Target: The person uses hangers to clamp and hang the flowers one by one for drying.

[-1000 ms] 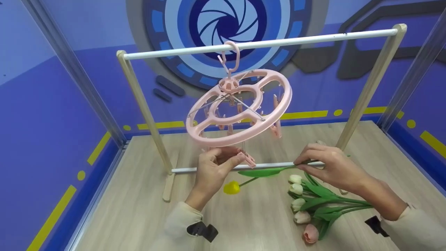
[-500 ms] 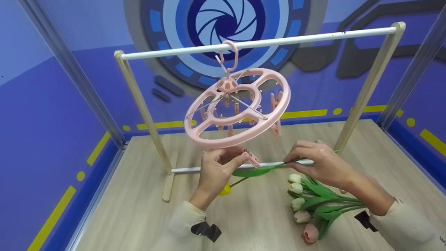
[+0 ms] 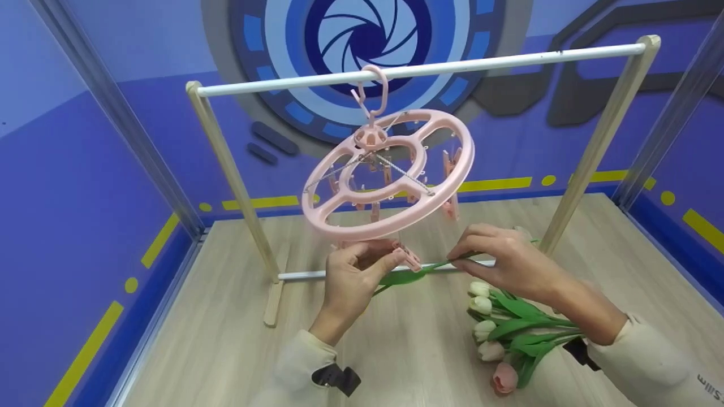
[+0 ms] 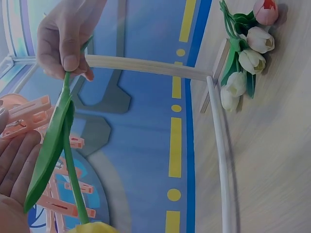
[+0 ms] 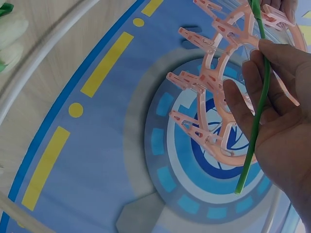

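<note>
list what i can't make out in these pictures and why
Yellow flower: head view, almost wholly behind the left hand; left wrist view, cut off by the bottom edge.
Stem ends of the tulip bunch: head view, behind the right arm.
Sleeve lettering: head view, too small and blurred to read.

Passage lies left of the bouquet point(image 3: 523, 323); pink ring point(image 3: 408, 186) blocks above.

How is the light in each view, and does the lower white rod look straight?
Head view: brightest, lower rod looking straight; left wrist view: dimmer, rod slightly bowed, with a soft shadow on the table; right wrist view: also dim, right hand shaded, rod clearly curved.
</note>
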A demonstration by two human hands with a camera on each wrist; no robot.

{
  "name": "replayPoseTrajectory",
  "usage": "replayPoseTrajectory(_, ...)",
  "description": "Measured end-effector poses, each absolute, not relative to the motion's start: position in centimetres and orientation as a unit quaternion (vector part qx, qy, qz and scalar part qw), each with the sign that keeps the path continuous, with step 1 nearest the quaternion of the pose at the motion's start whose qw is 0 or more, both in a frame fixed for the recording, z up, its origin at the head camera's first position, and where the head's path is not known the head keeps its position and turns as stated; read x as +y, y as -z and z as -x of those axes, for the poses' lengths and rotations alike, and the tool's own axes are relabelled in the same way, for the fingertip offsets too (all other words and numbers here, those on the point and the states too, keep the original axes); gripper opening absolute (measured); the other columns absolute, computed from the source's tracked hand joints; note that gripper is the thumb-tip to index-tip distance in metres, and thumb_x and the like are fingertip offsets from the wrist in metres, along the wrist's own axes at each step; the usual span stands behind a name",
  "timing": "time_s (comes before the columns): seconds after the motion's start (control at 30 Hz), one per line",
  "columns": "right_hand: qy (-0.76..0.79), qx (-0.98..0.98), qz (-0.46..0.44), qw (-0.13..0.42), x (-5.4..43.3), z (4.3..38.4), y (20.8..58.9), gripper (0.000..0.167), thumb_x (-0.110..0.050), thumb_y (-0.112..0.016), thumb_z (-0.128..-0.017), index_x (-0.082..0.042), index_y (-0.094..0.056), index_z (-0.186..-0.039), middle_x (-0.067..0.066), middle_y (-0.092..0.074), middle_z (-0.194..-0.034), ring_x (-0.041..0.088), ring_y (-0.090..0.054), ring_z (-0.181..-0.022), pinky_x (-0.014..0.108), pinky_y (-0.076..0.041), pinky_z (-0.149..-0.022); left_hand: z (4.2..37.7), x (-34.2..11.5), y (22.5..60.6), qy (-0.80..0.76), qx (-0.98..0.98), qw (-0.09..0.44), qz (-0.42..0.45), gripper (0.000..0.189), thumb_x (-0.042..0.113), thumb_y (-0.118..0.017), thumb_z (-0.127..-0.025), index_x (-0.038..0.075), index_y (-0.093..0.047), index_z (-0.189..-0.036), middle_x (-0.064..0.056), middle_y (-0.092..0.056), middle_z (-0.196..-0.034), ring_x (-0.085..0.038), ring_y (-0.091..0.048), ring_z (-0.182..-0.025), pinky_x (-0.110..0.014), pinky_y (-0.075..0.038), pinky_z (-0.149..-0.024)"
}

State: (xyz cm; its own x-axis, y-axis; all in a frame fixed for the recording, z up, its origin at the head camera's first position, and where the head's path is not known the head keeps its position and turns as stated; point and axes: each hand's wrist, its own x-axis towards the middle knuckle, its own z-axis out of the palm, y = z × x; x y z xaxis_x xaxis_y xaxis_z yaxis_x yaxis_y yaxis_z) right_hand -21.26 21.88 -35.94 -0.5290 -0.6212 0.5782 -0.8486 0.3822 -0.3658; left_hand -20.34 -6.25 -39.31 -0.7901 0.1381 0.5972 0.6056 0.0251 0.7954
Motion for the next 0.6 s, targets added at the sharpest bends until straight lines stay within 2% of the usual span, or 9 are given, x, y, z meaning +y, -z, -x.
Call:
replayPoseTrajectory(0.17,-0.320,-0.811,-0.456,0.179,21.3,21.3,35.6,0.031,0.008,-0.085,-0.085,-0.012,-0.079,-0.107,-0.005,-0.072,-0.101,0.014,-0.069,-0.088,0.014,-0.057,-0.083,19.9,-6.2,39.3,0.640,-0.693,0.197,0.269,0.020,0.013,-0.084,-0.093,0.005,-0.081,-0.112,0.005,-0.080,-0.104,-0.020,-0.078,-0.097,-0.039,-0.065,-0.088)
replayPoseTrajectory(0.37,-0.330,-0.797,-0.471,0.183,20.8,21.4,35.6,0.031,0.010,-0.085,-0.085,-0.011,-0.079,-0.107,-0.003,-0.072,-0.100,0.015,-0.069,-0.089,0.013,-0.056,-0.083,19.5,-6.1,39.3,0.630,-0.691,0.229,0.272,0.020,0.012,-0.085,-0.093,0.005,-0.082,-0.111,0.005,-0.080,-0.104,-0.019,-0.078,-0.097,-0.038,-0.065,-0.084)
replayPoseTrajectory(0.6,-0.333,-0.785,-0.485,0.194,20.4,21.4,35.5,0.031,0.010,-0.085,-0.084,-0.011,-0.079,-0.107,-0.002,-0.072,-0.100,0.015,-0.069,-0.089,0.014,-0.056,-0.084,19.4,-6.2,39.3,0.626,-0.685,0.242,0.283,0.020,0.011,-0.084,-0.093,0.003,-0.081,-0.112,0.002,-0.080,-0.104,-0.020,-0.078,-0.096,-0.037,-0.065,-0.083)
